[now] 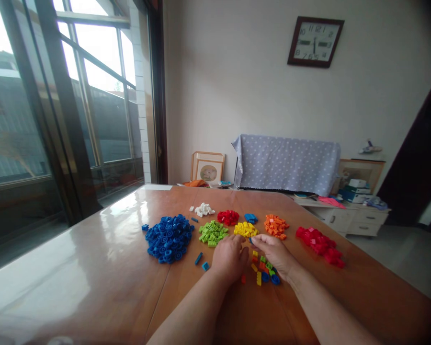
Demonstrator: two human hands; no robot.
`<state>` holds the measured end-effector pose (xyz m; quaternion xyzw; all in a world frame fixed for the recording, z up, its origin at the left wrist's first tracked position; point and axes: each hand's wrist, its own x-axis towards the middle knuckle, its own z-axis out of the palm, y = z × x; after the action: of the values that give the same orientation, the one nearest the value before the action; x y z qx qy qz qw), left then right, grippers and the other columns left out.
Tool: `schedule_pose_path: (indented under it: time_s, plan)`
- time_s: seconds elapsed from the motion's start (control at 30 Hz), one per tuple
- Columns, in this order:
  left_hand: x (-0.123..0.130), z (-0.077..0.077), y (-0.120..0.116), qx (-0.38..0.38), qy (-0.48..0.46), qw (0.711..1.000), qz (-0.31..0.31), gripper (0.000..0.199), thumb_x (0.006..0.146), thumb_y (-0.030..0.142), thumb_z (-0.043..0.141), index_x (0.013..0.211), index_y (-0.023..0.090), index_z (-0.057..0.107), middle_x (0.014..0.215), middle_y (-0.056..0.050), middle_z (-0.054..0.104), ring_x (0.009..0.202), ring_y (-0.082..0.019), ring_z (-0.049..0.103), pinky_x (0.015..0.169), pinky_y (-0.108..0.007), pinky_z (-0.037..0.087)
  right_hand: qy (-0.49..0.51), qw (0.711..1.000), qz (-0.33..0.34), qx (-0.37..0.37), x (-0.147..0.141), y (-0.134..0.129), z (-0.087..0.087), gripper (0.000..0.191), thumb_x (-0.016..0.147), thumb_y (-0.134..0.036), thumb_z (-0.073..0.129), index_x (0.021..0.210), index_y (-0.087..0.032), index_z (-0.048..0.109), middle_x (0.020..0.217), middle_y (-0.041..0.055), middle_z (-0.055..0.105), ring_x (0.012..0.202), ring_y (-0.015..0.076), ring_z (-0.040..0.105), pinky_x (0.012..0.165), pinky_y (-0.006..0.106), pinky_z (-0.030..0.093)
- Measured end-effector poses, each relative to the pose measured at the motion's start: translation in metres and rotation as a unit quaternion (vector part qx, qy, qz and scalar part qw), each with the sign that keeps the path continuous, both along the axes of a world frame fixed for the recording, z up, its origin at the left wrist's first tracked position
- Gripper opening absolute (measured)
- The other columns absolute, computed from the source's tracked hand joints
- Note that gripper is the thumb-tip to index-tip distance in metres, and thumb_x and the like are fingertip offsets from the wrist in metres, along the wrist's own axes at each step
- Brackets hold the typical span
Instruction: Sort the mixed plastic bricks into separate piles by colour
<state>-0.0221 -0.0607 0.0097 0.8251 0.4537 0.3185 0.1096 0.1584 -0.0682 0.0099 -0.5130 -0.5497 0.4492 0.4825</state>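
Pinching a blue brick [250, 240] just this side of the yellow pile [245, 229], the right hand [275, 251] has its fingertips closed. Left hand [229, 258] curls nearby — grip impossible to tell. A light pinch — wrists low — should steady it.

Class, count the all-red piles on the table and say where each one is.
2. One red pile lies behind and to the left of the yellow pile; the other red pile is farther right, past the orange pile.
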Motion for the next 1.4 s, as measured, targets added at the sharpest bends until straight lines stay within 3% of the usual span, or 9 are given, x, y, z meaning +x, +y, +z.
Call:
schedule_pose_path:
  time_s: [0.13, 0.3, 0.53, 0.7, 0.87, 1.0, 1.13, 1.23, 1.4]
  plan:
    - [0.000, 0.003, -0.003, 0.013, -0.011, 1.000, -0.008, 0.025, 0.089, 0.036, 0.057, 0.110, 0.024, 0.062, 0.099, -0.005, 0.068, 0.092, -0.021, 0.061, 0.080, -0.030, 0.045, -0.025, 0.999, 0.018, 0.018, -0.006, 0.000, -0.004, 0.045, 0.080, -0.060, 0.066, 0.090, -0.016, 0.071, 0.082, 0.0017, 0.069, 0.081, 0.0185, 0.062, 0.072, 0.026, 0.046]
    - [-0.001, 0.002, -0.004, 0.021, -0.006, 1.000, -0.010, 0.021, 0.089, 0.033, 0.057, 0.107, 0.024, 0.063, 0.098, -0.005, 0.067, 0.093, -0.020, 0.060, 0.081, -0.030, 0.045, -0.097, 0.994, 0.002, 0.054, -0.006, -0.007, -0.001, 0.051, 0.083, -0.064, 0.059, 0.095, -0.016, 0.072, 0.087, 0.0047, 0.073, 0.092, 0.0244, 0.065, 0.077, 0.029, 0.049]
    - [-0.009, 0.004, -0.003, 0.046, -0.038, 0.998, 0.005, 0.025, 0.091, 0.029, 0.052, 0.111, 0.023, 0.065, 0.099, -0.005, 0.068, 0.094, -0.019, 0.061, 0.084, -0.029, 0.046, -0.290, 0.931, -0.216, 0.050, 0.038, -0.032, -0.026, 0.037, 0.087, -0.054, 0.051, 0.099, -0.025, 0.070, 0.095, 0.0054, 0.076, 0.090, 0.0251, 0.069, 0.077, 0.031, 0.048]
    - [-0.014, 0.000, 0.002, 0.013, -0.126, 0.991, 0.047, 0.027, 0.090, 0.030, 0.053, 0.113, 0.021, 0.065, 0.096, -0.004, 0.068, 0.091, -0.017, 0.062, 0.081, -0.027, 0.047, -0.305, 0.916, -0.258, 0.047, 0.054, -0.037, -0.042, 0.033, 0.087, -0.044, 0.049, 0.105, -0.024, 0.067, 0.107, 0.0082, 0.075, 0.098, 0.0241, 0.069, 0.082, 0.031, 0.048]
    - [-0.034, 0.007, 0.006, -0.040, -0.230, 0.968, 0.089, 0.034, 0.091, 0.037, 0.052, 0.115, 0.016, 0.063, 0.079, -0.001, 0.065, 0.070, -0.013, 0.059, 0.062, -0.022, 0.043, -0.309, 0.911, -0.271, 0.042, 0.052, -0.033, -0.041, 0.029, 0.086, -0.040, 0.049, 0.101, -0.023, 0.068, 0.104, 0.0082, 0.075, 0.097, 0.0243, 0.068, 0.081, 0.031, 0.048]
    - [-0.079, 0.030, 0.002, -0.055, -0.096, 0.989, 0.102, 0.028, 0.086, 0.034, 0.056, 0.105, 0.017, 0.067, 0.069, 0.001, 0.062, 0.064, -0.013, 0.056, 0.058, -0.022, 0.037, -0.303, 0.913, -0.270, 0.039, 0.053, -0.035, -0.039, 0.029, 0.088, -0.041, 0.046, 0.097, -0.024, 0.068, 0.104, 0.0063, 0.075, 0.098, 0.0248, 0.067, 0.079, 0.031, 0.046]
    - [-0.119, 0.044, -0.011, -0.049, 0.101, 0.983, 0.149, 0.017, 0.081, 0.023, 0.054, 0.088, 0.020, 0.069, 0.080, -0.003, 0.068, 0.073, -0.017, 0.061, 0.064, -0.024, 0.038, -0.295, 0.918, -0.263, 0.023, 0.054, -0.036, -0.038, 0.030, 0.087, -0.044, 0.046, 0.093, -0.025, 0.068, 0.101, 0.0057, 0.075, 0.094, 0.0251, 0.068, 0.076, 0.031, 0.045]
    - [-0.126, 0.040, -0.018, -0.074, 0.179, 0.966, 0.169, 0.017, 0.080, 0.021, 0.052, 0.083, 0.021, 0.069, 0.085, -0.006, 0.070, 0.078, -0.019, 0.064, 0.066, -0.025, 0.040, -0.293, 0.921, -0.258, 0.016, 0.055, -0.035, -0.039, 0.030, 0.085, -0.044, 0.047, 0.093, -0.025, 0.069, 0.102, 0.0060, 0.075, 0.092, 0.0253, 0.068, 0.075, 0.032, 0.045]
    - [-0.118, 0.025, -0.018, -0.100, 0.190, 0.961, 0.174, 0.018, 0.079, 0.019, 0.055, 0.088, 0.022, 0.071, 0.088, -0.006, 0.072, 0.083, -0.021, 0.066, 0.070, -0.025, 0.045, -0.295, 0.921, -0.255, 0.022, 0.056, -0.036, -0.041, 0.031, 0.086, -0.045, 0.047, 0.094, -0.024, 0.068, 0.104, 0.0069, 0.075, 0.095, 0.0264, 0.068, 0.075, 0.032, 0.045]
